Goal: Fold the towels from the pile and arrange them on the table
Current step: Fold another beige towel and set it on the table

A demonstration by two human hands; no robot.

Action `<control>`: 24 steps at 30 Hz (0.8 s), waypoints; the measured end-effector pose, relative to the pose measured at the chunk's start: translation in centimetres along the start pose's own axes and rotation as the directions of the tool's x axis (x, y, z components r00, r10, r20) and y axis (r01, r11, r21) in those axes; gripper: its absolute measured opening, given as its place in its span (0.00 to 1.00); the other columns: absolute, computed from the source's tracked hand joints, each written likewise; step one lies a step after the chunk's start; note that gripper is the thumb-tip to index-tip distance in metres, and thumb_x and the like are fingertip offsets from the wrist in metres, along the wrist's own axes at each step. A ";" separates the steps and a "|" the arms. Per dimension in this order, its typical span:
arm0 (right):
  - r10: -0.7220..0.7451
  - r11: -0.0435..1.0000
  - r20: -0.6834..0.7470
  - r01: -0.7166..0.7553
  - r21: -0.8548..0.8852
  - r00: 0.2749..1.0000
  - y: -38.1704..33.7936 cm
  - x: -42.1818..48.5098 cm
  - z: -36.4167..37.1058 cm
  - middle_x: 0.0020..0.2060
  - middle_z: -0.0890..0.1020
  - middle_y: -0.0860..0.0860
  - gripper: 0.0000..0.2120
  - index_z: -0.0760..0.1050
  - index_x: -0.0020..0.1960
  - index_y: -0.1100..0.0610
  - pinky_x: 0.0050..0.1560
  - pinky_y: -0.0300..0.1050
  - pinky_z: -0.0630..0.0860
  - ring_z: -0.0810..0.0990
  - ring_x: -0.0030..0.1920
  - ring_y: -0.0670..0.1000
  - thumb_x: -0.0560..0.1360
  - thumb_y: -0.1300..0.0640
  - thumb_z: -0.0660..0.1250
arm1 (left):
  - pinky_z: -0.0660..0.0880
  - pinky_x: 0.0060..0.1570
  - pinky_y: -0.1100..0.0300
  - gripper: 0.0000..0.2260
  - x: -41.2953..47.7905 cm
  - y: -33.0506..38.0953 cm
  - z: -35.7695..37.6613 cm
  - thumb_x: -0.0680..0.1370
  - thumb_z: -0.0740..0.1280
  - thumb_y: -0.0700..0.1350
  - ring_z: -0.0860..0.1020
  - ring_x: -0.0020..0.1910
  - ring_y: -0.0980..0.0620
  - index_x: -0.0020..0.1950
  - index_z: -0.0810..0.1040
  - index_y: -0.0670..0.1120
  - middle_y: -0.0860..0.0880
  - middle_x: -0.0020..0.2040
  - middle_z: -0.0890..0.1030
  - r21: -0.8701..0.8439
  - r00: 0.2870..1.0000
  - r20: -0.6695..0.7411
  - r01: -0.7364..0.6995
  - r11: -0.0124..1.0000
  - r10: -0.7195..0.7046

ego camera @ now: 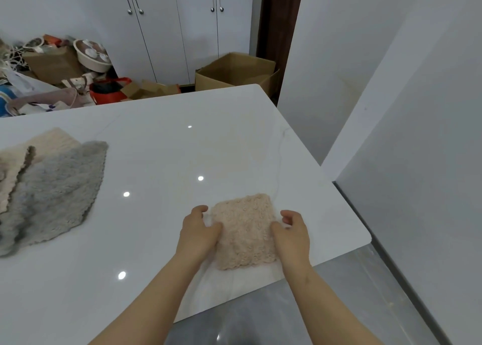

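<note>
Bare forearms enter from 6 o'clock, their elbows cut off by the lower edge. The left hand (199,230) and right hand (292,232) flank a folded square towel of pale pink, nubbly fabric (245,230). It lies flat on the glossy white desk (182,149) at about 5 o'clock, close to the near edge. The left grip is closed on the towel's left edge, thumb on top and fingers curled round the far corner. The right grip pinches the right edge, thumb on the fabric and fingers curled. Both palms hide the fingertips, so how far they reach under the cloth cannot be told.

At 9 o'clock, well apart from the hands, a fluffy grey towel (57,185) lies spread over a cream ribbed towel (49,141). The frame's left edge cuts both off, so the size of the pile is unclear. Ceiling lights show as bright spots in the desk's veined surface.

Grey polished floor (339,292) shows at 4 o'clock below a plain white wall. Beyond the desk at 12 o'clock stands an open brown cardboard box (234,71) in front of white cupboard doors (169,18) with metal handles. At 10 o'clock sits a heap of clutter (65,65), with boxes, a round basin and something red, too jumbled to sort out.
</note>
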State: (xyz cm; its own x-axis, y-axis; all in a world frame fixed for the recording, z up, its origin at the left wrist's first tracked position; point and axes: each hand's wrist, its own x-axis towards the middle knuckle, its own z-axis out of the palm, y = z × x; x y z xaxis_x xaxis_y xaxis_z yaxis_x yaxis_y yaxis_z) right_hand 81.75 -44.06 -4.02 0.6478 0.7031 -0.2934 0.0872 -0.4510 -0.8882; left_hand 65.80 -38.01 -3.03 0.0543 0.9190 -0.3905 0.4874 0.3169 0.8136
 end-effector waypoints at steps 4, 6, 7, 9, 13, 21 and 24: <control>-0.077 0.997 -0.009 0.078 0.013 0.997 -2.6 -1.9 2.2 0.52 0.73 0.44 0.16 0.71 0.59 0.52 0.57 0.44 0.71 0.73 0.55 0.48 0.73 0.62 0.62 | 0.70 0.51 0.58 0.14 0.1 0.2 -2.9 0.76 0.64 0.44 0.74 0.52 0.52 0.61 0.72 0.50 0.53 0.51 0.76 -0.098 0.992 0.127 -0.010 0.995 0.022; -0.081 0.996 -0.011 0.081 0.026 0.997 -3.5 -3.5 3.9 0.51 0.74 0.43 0.15 0.71 0.59 0.53 0.58 0.47 0.73 0.74 0.56 0.48 0.73 0.62 0.62 | 0.72 0.53 0.57 0.10 0.3 -0.3 -4.6 0.76 0.64 0.44 0.75 0.53 0.52 0.57 0.74 0.51 0.51 0.50 0.77 -0.110 0.984 0.171 -0.028 0.994 0.047; -0.077 0.996 -0.017 0.078 0.037 0.997 -3.8 -4.4 4.9 0.50 0.74 0.43 0.15 0.72 0.59 0.52 0.58 0.48 0.74 0.74 0.55 0.48 0.73 0.62 0.62 | 0.72 0.53 0.57 0.09 0.4 -0.6 -5.5 0.76 0.64 0.44 0.76 0.53 0.51 0.55 0.74 0.52 0.51 0.50 0.78 -0.115 0.981 0.185 -0.037 0.993 0.058; -0.057 0.996 -0.033 0.059 0.065 0.998 -4.1 -6.3 6.9 0.49 0.74 0.42 0.13 0.72 0.56 0.52 0.57 0.47 0.74 0.74 0.55 0.47 0.73 0.62 0.62 | 0.73 0.52 0.57 0.08 0.4 -1.6 -7.5 0.76 0.64 0.44 0.77 0.51 0.52 0.53 0.75 0.53 0.51 0.49 0.79 -0.111 0.971 0.224 -0.057 0.992 0.081; -0.003 0.993 -0.063 0.011 0.120 0.998 -3.8 -10.8 11.7 0.51 0.76 0.46 0.10 0.72 0.54 0.51 0.50 0.39 0.72 0.74 0.51 0.44 0.74 0.61 0.63 | 0.74 0.49 0.60 0.07 0.1 -4.3 -12.3 0.76 0.63 0.44 0.78 0.49 0.54 0.48 0.75 0.56 0.50 0.47 0.80 -0.069 0.946 0.300 -0.103 0.992 0.119; 0.025 0.987 0.003 -0.025 0.156 1.000 -4.2 -19.9 19.2 0.46 0.76 0.44 0.10 0.70 0.53 0.48 0.37 0.34 0.67 0.75 0.43 0.41 0.74 0.59 0.63 | 0.74 0.52 0.57 0.11 -1.6 -9.8 -21.3 0.76 0.63 0.45 0.78 0.49 0.53 0.56 0.71 0.57 0.50 0.47 0.80 -0.071 0.944 0.294 -0.136 0.988 0.151; -0.008 0.989 0.068 -0.002 0.149 0.998 -4.5 -23.4 21.6 0.44 0.76 0.45 0.10 0.70 0.52 0.47 0.36 0.35 0.68 0.75 0.41 0.42 0.74 0.58 0.62 | 0.74 0.53 0.56 0.11 -3.2 -12.3 -25.0 0.76 0.63 0.46 0.78 0.49 0.53 0.56 0.70 0.58 0.51 0.47 0.80 -0.076 0.951 0.265 -0.143 0.987 0.158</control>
State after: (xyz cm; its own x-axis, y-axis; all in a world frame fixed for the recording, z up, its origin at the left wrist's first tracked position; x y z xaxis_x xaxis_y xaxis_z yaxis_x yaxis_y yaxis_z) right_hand 49.83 -46.57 -0.75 0.5937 0.7426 -0.3099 -0.0277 -0.3661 -0.9302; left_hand 37.85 -39.02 -0.98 0.3594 0.8622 -0.3570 0.4074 0.1993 0.8913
